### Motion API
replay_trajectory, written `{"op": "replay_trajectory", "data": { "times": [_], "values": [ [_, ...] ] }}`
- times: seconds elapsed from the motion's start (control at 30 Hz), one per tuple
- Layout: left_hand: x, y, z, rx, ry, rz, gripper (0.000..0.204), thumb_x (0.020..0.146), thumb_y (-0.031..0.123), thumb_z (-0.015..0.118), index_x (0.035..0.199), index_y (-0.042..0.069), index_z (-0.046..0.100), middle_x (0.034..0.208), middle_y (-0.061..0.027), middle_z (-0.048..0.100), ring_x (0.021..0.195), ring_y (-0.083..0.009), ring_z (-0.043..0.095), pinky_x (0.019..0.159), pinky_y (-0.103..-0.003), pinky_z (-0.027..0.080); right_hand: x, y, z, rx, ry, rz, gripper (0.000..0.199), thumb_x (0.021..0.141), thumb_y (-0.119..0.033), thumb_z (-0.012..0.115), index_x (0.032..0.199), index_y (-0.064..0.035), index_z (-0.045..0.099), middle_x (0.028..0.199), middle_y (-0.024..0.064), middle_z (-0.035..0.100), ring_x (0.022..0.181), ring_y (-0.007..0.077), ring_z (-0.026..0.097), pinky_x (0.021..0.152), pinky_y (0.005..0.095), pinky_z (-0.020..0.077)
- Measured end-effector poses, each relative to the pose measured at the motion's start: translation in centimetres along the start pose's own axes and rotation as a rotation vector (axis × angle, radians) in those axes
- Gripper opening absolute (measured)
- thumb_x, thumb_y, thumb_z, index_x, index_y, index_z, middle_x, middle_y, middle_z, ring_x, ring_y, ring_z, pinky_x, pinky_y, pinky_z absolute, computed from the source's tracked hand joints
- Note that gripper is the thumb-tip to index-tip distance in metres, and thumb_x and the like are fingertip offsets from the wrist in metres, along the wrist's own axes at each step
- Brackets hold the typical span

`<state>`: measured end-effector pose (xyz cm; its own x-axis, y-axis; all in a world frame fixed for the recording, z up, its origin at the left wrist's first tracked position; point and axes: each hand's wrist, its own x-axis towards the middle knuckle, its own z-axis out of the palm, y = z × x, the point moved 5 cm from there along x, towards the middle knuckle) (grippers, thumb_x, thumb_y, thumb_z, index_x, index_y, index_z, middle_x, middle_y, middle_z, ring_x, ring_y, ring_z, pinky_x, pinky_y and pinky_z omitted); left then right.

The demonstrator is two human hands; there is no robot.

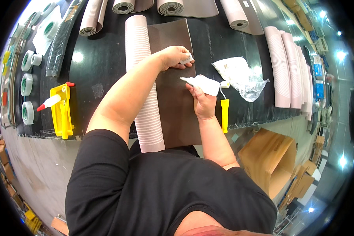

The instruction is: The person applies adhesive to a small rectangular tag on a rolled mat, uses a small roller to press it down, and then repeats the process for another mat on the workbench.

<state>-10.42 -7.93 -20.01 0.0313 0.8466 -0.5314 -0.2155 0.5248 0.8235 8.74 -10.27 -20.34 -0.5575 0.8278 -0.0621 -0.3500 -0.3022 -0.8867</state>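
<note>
In front of me a partly rolled mat (148, 106) lies on the black table. Its roll shows pale pink and white stripes, and the unrolled flap (179, 114) is plain dark brown. My left hand (172, 56) reaches across the roll to the flap's right edge. Its fingers pinch a small white piece (187, 59) whose kind I cannot make out. Just nearer to me, my right hand (205, 103) grips a white squeeze bottle (205, 85), tilted on its side. The bottle's thin nozzle points left over the brown flap, and no cap covers it.
A yellow-handled roller (224, 114) and a crumpled plastic bag (242, 76) lie to the right. Rolled mats (277, 67) line the right and far sides. At left are a yellow tray (61, 112), a red-tipped bottle (51, 102) and tape rolls (26, 84). An open carton (263, 157) stands below the table.
</note>
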Motion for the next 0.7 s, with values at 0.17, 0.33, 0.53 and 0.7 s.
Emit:
{"op": "replay_trajectory", "data": {
  "times": [0.17, 0.33, 0.53, 0.7],
  "values": [
    [0.3, 0.0, 0.1, 0.019, -0.007, 0.010, 0.017, 0.099, 0.020, 0.052, 0.107, 0.007, 0.058, 0.115, -0.0066, 0.065, 0.102, -0.0136, 0.063, 0.084, -0.027, 0.052, -0.4, -0.1, -1.2, -0.032, 0.088, -0.132, 0.025, 0.094, -0.006, 0.061, 0.117, -0.0003, 0.057, 0.106, 0.0079, 0.063, 0.094, 0.0193, 0.064, 0.085, 0.0336, 0.0557],
    [0.4, -0.1, 0.0, 0.031, -0.008, 0.005, 0.016, 0.098, 0.021, 0.052, 0.105, 0.008, 0.059, 0.115, -0.0063, 0.066, 0.102, -0.0127, 0.063, 0.084, -0.027, 0.052, 0.2, 0.2, -1.9, -0.375, 0.044, -0.250, 0.028, 0.096, -0.016, 0.061, 0.118, 0.0009, 0.056, 0.110, 0.0064, 0.062, 0.094, 0.0167, 0.062, 0.080, 0.0294, 0.0556],
    [0.1, 0.0, 0.1, 0.055, -0.002, 0.003, 0.018, 0.100, 0.020, 0.049, 0.109, 0.007, 0.058, 0.116, -0.0064, 0.065, 0.103, -0.0130, 0.063, 0.084, -0.027, 0.052, 1.0, -1.0, -0.9, -0.794, 0.022, -0.488, 0.017, 0.094, -0.009, 0.060, 0.104, 0.0042, 0.063, 0.096, 0.0062, 0.067, 0.080, 0.0130, 0.063, 0.073, 0.0256, 0.0513],
    [0.4, 0.0, 0.0, 0.033, -0.017, 0.004, 0.019, 0.101, 0.020, 0.048, 0.110, 0.006, 0.057, 0.117, -0.0070, 0.065, 0.105, -0.0144, 0.062, 0.086, -0.027, 0.052, 1.2, -1.0, -1.1, -0.843, 0.047, -0.493, 0.017, 0.087, -0.014, 0.069, 0.098, -0.0013, 0.068, 0.093, 0.0099, 0.069, 0.083, 0.0228, 0.067, 0.076, 0.0309, 0.0515]
  ]
}}
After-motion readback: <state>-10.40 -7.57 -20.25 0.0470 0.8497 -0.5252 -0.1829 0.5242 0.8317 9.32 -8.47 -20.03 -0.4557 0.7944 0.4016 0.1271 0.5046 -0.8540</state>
